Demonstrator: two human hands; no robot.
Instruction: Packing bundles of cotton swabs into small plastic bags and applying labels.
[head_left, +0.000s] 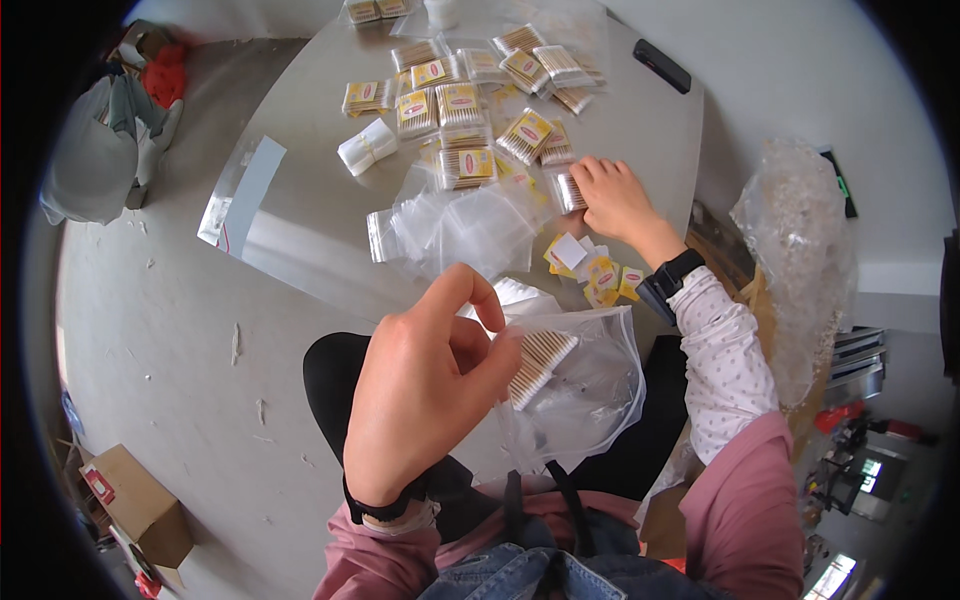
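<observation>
My left hand (425,375) is raised in front of me, fingers curled, its thumb over the edge of a clear plastic bag (595,395) with a row of cotton swabs (543,362) in it. Some of its fingertips are hidden behind the thumb. Further off at the table's right side, my right hand (612,200) closes its fingers on a small pack of cotton swabs (568,192). Near that wrist lies a loose pile of yellow and white cards (600,270). Flat clear bags (465,225) are spread left of the right hand.
Several filled swab packs (458,105) with yellow cards lie across the grey table (310,130). A rolled white bundle (367,147) rests to their left, and a black phone-like object (662,65) at the far right. A bulging clear sack (800,270) stands beside the table.
</observation>
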